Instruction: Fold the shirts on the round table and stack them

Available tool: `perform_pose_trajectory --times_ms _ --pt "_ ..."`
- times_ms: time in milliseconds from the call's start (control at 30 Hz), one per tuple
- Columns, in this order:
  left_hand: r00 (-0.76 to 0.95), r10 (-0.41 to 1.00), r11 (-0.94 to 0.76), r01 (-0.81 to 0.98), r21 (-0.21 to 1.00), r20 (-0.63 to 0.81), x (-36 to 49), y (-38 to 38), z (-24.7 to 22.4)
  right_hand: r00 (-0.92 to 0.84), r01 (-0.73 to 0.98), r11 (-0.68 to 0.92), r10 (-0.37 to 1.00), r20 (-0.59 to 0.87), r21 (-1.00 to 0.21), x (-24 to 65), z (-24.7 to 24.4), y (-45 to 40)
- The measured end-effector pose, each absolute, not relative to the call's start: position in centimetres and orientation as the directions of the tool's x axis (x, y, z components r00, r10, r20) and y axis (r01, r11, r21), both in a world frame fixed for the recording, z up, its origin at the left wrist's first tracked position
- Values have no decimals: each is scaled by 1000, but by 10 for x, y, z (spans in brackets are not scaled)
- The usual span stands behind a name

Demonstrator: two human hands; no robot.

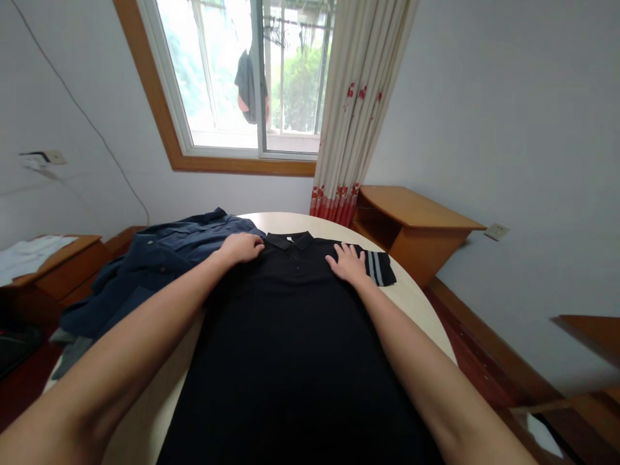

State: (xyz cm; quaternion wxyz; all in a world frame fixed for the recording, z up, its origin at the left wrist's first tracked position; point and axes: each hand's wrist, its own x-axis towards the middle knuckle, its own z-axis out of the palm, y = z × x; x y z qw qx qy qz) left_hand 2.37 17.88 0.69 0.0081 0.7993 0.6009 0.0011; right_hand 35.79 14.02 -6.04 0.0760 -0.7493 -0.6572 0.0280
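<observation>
A black polo shirt lies spread over a round pale table, its collar toward the window. My right hand rests flat on the shirt's right shoulder, fingers spread, beside the sleeve with two grey stripes. At the left shoulder, my left hand has its fingers curled down at the shirt's edge; whether they pinch cloth is unclear. The left sleeve is hidden behind that hand and arm. Dark blue clothes lie heaped to the left, close to my left hand.
Behind the table are a window and a patterned curtain. A wooden desk stands at the back right. White cloth lies on wooden furniture at the far left.
</observation>
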Motion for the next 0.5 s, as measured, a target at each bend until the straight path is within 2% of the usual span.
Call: perform_pose_trajectory --times_ms 67,167,333,500 --pt "182 983 -182 982 -50 -6 -2 186 14 65 980 -61 998 16 -188 343 -65 135" --pt "54 996 -61 994 -95 -76 -45 196 5 52 976 -51 999 3 -210 339 -71 130" --pt "-19 998 14 996 -90 -61 -82 204 -21 72 979 -70 997 3 -192 357 -74 131" --pt "-70 996 68 997 -46 -47 -89 214 -26 87 981 -85 996 2 -172 365 -76 133"
